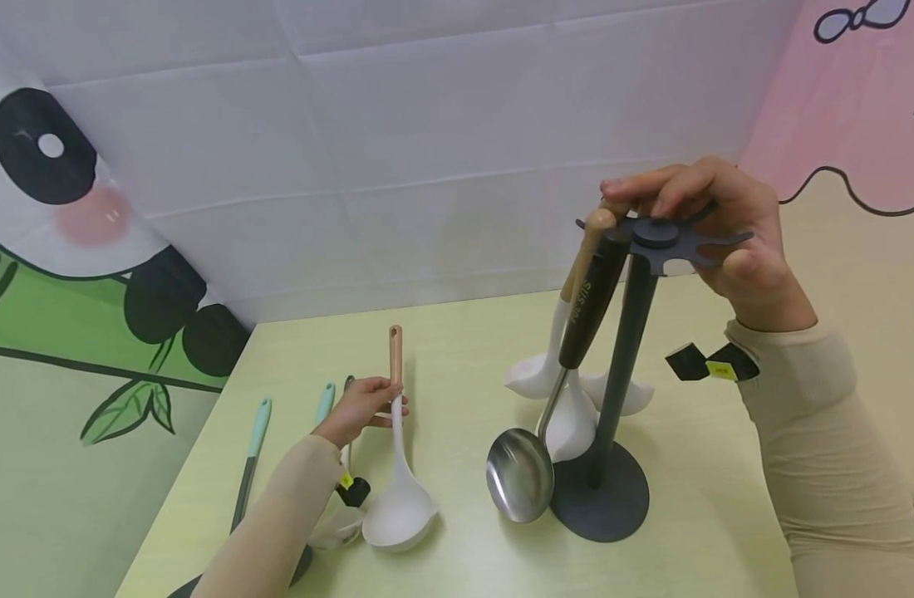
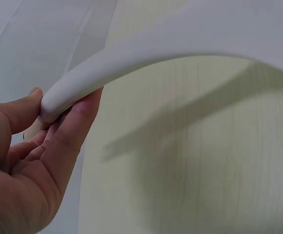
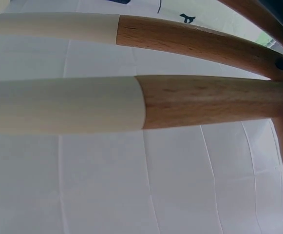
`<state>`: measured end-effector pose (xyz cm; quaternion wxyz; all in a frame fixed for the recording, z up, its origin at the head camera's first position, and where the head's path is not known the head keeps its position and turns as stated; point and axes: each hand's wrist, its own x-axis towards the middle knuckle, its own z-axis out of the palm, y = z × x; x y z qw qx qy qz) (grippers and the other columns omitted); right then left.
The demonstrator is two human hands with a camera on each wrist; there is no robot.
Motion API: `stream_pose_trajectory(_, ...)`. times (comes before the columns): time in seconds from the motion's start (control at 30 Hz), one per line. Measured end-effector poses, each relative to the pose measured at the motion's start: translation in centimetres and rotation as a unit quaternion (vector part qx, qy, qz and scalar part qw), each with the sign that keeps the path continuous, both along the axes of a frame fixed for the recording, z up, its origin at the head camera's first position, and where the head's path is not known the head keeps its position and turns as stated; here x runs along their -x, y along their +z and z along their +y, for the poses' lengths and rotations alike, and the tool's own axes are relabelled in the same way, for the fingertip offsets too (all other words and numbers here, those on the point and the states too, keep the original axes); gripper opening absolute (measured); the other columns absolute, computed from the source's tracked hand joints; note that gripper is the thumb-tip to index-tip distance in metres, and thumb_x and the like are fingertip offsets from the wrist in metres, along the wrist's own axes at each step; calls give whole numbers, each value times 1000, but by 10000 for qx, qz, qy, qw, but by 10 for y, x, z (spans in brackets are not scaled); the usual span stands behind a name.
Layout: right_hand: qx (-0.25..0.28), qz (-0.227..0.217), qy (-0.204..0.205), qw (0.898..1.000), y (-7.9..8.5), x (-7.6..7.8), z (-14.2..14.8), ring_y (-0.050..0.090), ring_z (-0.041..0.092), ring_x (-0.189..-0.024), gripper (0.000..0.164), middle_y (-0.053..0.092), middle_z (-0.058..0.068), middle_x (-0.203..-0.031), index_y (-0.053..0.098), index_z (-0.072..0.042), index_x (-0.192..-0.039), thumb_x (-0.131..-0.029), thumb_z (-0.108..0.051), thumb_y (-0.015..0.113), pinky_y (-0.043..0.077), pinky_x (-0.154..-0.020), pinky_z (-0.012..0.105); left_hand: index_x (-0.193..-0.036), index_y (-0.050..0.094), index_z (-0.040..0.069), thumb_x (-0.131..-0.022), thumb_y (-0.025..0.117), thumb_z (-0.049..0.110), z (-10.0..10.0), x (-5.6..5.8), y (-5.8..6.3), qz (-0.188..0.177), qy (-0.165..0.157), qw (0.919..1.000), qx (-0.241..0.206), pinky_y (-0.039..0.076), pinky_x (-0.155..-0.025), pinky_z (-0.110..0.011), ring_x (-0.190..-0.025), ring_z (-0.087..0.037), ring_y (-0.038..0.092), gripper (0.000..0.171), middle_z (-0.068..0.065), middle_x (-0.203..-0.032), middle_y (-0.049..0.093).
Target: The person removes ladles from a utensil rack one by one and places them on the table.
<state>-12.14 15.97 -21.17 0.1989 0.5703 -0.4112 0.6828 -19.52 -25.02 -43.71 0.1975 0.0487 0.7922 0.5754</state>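
My left hand (image 1: 360, 411) pinches a white ladle (image 1: 400, 519) where its pale neck meets the wooden handle (image 1: 395, 353). In the left wrist view, thumb and fingers hold the ladle's neck (image 2: 92, 70), and its shadow falls on the tabletop. On the right, my right hand (image 1: 726, 216) grips the hooked top of a dark grey utensil stand (image 1: 627, 349), its fingertips at the upper ends of the hanging handles. From the stand hang a steel ladle (image 1: 520, 477) with a dark handle and several white utensils (image 1: 571, 423). Two wooden handles (image 3: 214, 100) fill the right wrist view.
Left of the held ladle lie a turquoise-handled utensil (image 1: 259, 428), another turquoise handle (image 1: 326, 403) and a clear-looking ladle bowl (image 1: 337, 530), partly behind my left arm. The pale table (image 1: 457, 349) meets a white cloth wall (image 1: 427, 232) at its back edge.
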Motion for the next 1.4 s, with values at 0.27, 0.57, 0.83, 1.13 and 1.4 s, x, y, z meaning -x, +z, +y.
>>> stream_pose_trajectory(0.27, 15, 35, 37, 10000, 0, 2, 0, 62, 40, -111, 42, 65, 31, -111, 53, 15, -90, -78, -19, 76, 48, -98, 37, -122, 52, -19, -106, 50, 14, 0, 4, -7, -85, -9, 9999, 133, 60, -71, -30, -85, -17, 70, 36, -32, -113, 63)
stream_pose_trajectory(0.57, 69, 12, 122, 9999, -2, 3, 1, 62, 40, -111, 43, 65, 33, -111, 53, 16, -90, -77, -18, 76, 48, -98, 37, -121, 54, -17, -106, 51, 14, 1, 8, -11, -237, 51, 9990, 369, 60, -72, -32, -89, -22, 70, 35, -28, -110, 66)
stream_pose_trajectory(0.83, 111, 6, 84, 9999, -2, 3, 1, 62, 39, -112, 42, 65, 32, -112, 53, 15, -89, -77, -18, 76, 40, -107, 41, -116, 57, -17, -106, 50, 12, 2, 10, -14, -267, 7, 9988, 421, 61, -72, -33, -90, -27, 70, 31, -27, -104, 68)
stream_pose_trajectory(1.13, 97, -26, 60, 9999, -3, 4, 2, 62, 39, -112, 43, 65, 32, -112, 53, 15, -89, -77, -19, 77, 37, -111, 43, -117, 57, -17, -105, 51, 11, 3, 11, -17, -370, 35, 9983, 444, 60, -70, -31, -91, -27, 71, 31, -24, -102, 69)
stream_pose_trajectory(1.4, 83, -50, 55, 9999, -3, 4, 3, 61, 39, -113, 44, 64, 32, -112, 53, 15, -89, -78, -20, 77, 37, -110, 43, -118, 56, -18, -105, 52, 13, 3, 12, -18, -398, -37, 9983, 434, 60, -69, -30, -92, -27, 71, 34, -27, -105, 68)
